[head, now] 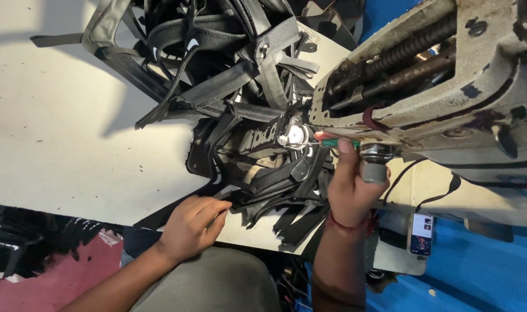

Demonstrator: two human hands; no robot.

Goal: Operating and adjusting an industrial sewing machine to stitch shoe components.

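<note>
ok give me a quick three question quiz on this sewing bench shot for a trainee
1. True or false: the right hand holds a green-handled tool up at the sewing machine.
2. What does the left hand rest on?
A. the phone
B. the edge of the black straps
C. the machine
3. Fill in: the pile of black straps lies on a ____ table.

Key: 1 true; 2 B; 3 white.

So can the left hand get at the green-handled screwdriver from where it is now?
Probably not directly. The left hand rests at the table edge on black strap material, and the heaped straps lie between it and the green-handled screwdriver, which the right hand already grips under the sewing machine head.
</note>
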